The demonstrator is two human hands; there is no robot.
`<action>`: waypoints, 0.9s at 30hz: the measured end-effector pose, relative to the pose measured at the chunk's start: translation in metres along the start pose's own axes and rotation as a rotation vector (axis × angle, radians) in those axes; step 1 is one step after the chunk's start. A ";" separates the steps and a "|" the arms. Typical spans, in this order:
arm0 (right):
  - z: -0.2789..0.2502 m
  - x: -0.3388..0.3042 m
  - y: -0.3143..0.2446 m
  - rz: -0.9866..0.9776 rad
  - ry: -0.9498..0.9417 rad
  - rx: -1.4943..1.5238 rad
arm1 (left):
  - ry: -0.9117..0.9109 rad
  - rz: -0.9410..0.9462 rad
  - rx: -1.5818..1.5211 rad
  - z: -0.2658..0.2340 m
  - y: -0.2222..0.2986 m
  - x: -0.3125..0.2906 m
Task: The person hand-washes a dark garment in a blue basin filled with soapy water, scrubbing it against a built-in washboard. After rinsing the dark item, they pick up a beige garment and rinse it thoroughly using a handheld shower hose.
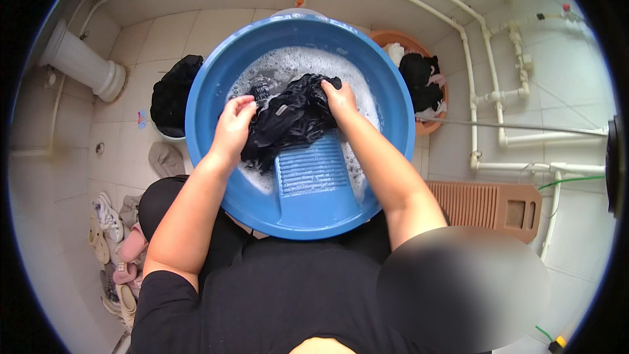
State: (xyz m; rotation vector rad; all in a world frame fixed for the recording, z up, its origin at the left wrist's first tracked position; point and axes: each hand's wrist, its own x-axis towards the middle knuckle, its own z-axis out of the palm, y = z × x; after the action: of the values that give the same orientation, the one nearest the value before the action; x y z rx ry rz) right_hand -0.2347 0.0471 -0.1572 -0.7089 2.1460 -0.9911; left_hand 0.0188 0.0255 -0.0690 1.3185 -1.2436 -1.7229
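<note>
A wet, bunched black garment (291,117) lies across the upper end of the ribbed washboard (313,169) built into a large blue basin (198,101). My right hand (339,99) is closed on the garment's upper right edge, its fingertips hidden by the cloth. At the left edge my left hand (234,126) has bent fingers drawn together against the fabric; its exact hold is partly hidden. White suds (308,58) float on the water around the garment. A dark ribbed piece (261,90) shows close to the left fingertips; I cannot tell whether it belongs to the garment.
Dark cloth (175,97) fills a container left of the basin. An orange tub (440,124) with black and light clothes stands at the right, above a brown washboard (485,206). Several shoes (124,249) lie at lower left; white pipes (472,92) run along the walls.
</note>
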 end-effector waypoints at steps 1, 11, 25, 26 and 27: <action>0.011 0.007 -0.004 -0.046 0.193 -0.162 | 0.002 -0.027 -0.008 0.002 -0.001 0.001; 0.059 0.038 -0.031 -0.235 -0.204 -0.841 | -0.374 0.330 0.791 0.005 -0.007 -0.011; -0.006 0.076 0.049 -0.389 -0.195 -0.421 | -0.540 0.308 1.337 -0.002 0.005 -0.017; -0.010 0.057 0.031 -0.259 -0.180 -0.329 | -0.544 0.262 1.341 -0.004 0.001 -0.012; -0.012 0.038 0.012 -0.128 -0.120 -0.136 | -0.538 0.245 1.352 -0.007 -0.004 -0.010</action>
State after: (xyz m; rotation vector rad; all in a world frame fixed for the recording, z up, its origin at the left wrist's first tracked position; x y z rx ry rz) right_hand -0.2700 0.0331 -0.1737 -0.9571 2.0987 -0.8503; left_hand 0.0284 0.0332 -0.0695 1.1956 -3.0118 -0.9549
